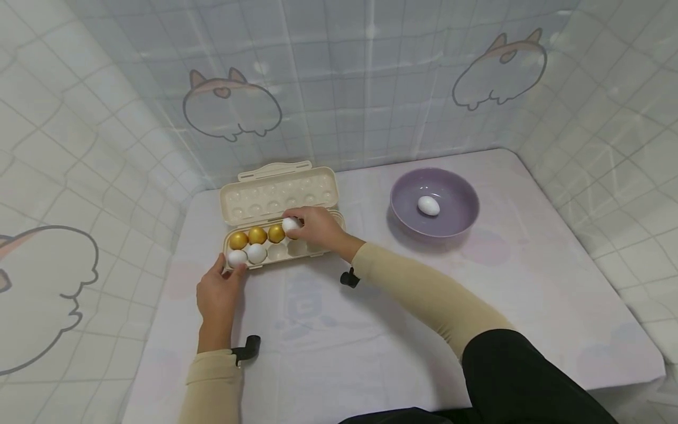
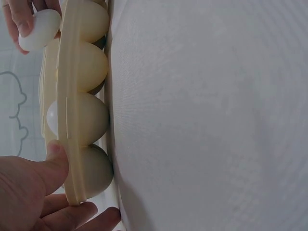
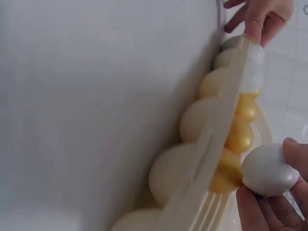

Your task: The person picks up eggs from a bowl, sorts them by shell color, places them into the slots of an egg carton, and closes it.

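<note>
A cream plastic egg carton (image 1: 278, 255) lies with its lid (image 1: 279, 191) raised toward the wall. Several gold eggs (image 1: 257, 235) fill part of its back row. Two white eggs (image 1: 257, 254) sit at the left end of the front row. My left hand (image 1: 219, 291) grips the carton's front left corner, thumb on the rim and fingers around the end. Over the carton, my right hand (image 1: 316, 227) pinches a white egg (image 3: 270, 170) between thumb and fingers. That hand partly hides the right side of the back row.
To the right stands a purple bowl (image 1: 461, 215) with one white egg (image 1: 428, 205) inside. A pale cloth covers the table (image 1: 339, 353). Tile-patterned curtains (image 1: 344, 88) rise behind and at both sides.
</note>
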`<state>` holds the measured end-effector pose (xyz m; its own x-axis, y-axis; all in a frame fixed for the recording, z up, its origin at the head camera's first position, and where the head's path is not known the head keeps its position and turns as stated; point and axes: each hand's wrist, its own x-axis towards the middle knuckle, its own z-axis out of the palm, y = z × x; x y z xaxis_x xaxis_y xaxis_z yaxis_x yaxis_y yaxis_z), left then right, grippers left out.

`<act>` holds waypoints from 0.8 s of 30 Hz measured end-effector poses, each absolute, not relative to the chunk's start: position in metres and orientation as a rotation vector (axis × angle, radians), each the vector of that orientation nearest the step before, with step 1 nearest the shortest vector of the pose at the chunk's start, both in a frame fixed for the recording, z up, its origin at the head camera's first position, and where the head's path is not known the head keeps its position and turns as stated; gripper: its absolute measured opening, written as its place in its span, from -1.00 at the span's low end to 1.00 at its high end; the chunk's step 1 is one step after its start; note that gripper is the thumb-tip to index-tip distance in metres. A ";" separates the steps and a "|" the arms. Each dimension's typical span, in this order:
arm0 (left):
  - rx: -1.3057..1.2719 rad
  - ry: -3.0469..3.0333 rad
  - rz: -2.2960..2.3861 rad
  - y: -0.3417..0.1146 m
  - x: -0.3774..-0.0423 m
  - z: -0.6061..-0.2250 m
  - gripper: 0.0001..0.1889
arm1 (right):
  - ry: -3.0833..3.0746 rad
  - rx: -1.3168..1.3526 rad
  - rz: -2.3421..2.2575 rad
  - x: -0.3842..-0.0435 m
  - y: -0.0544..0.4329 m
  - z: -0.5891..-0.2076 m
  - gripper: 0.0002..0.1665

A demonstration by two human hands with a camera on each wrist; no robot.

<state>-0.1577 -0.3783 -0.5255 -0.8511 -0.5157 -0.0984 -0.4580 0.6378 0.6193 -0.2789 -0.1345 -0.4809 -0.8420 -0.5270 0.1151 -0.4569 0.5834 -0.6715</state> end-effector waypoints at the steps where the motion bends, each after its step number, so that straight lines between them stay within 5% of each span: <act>1: 0.824 -2.760 -1.007 -0.378 -0.158 -0.526 -0.23 | 2.714 -0.861 -1.101 -0.278 -0.136 -0.483 -0.55; 24: 0.795 -2.747 -0.976 -0.380 -0.158 -0.529 -0.23 | 2.797 -1.012 -1.012 -0.255 -0.166 -0.512 -0.50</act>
<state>-0.1580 -0.3802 -0.5287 -0.8550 -0.5152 -0.0602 -0.4377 0.6542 0.6169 -0.2549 -0.1657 -0.5124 -0.7926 -0.5734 0.2076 -0.5734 0.5849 -0.5737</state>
